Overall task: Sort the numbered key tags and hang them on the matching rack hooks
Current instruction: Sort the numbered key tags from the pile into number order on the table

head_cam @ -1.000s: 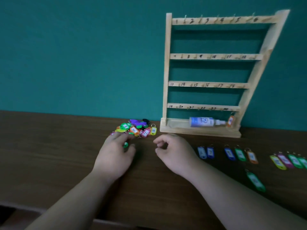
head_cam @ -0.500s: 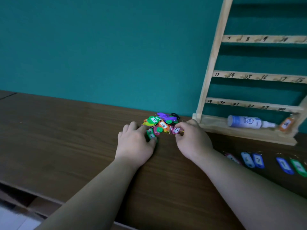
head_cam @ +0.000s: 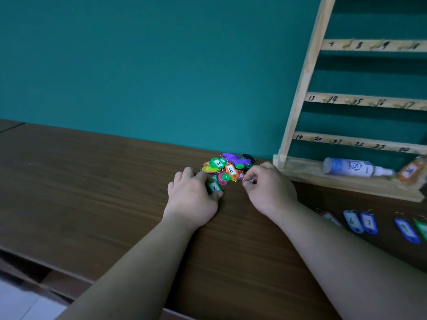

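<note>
Key tags (head_cam: 227, 168) lie in a bright heap on the brown surface (head_cam: 92, 181), close to the teal wall (head_cam: 138, 65) and just left of the wooden rack (head_cam: 300, 93). On top of the heap I can read an orange tag marked 8 (head_cam: 231, 169).

My left grip (head_cam: 193, 197) rests on the surface at the heap's near left edge. It is clenched on a green tag marked 2 (head_cam: 214, 187), pinned between thumb and forefinger with its label facing up. My right grip (head_cam: 269, 190) sits at the heap's near right edge with its fingers curled. It pinches a small tag (head_cam: 251, 180) at the fingertips, mostly hidden, so I cannot read its number.

The rack stands against the wall, and its bars carry handwritten numbers beside small hooks. A white and blue spray bottle (head_cam: 353, 167) lies on its side on the rack's base. At the base's right end, under the 24 mark, is an orange tag marked 24 (head_cam: 410, 172). It is blurred, and I cannot tell whether it hangs or leans.

In front of the rack, to the right of my right forearm, sorted tags lie flat in a row. They include a blue tag marked 6 (head_cam: 352, 221) just beside a blue tag marked 7 (head_cam: 369, 222), then another blue tag (head_cam: 406, 229) further right.
</note>
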